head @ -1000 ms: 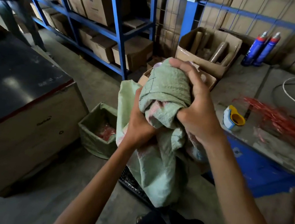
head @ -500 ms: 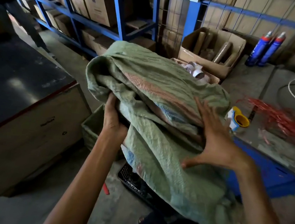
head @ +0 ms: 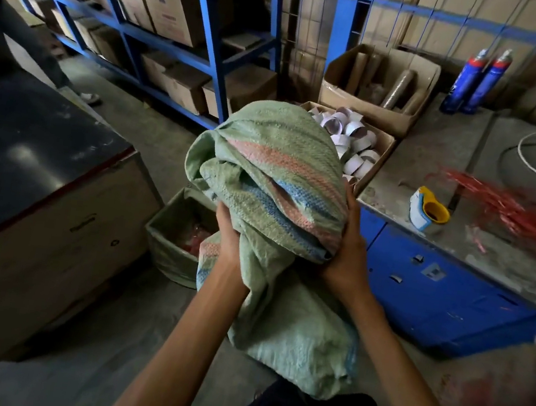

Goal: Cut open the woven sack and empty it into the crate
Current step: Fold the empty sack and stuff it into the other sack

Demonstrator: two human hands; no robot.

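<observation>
Blue shelving (head: 198, 3) stacked with cartons fills ten o'clock, and a dusty desk (head: 452, 180) sits out at three o'clock. Dead centre, the green woven sack (head: 276, 183) is bunched up between both hands: the left hand (head: 229, 235) clamps it from below, fingers buried in cloth, while the right hand (head: 348, 248) presses its side, fingers together. Its loose tail hangs towards six o'clock.
</observation>
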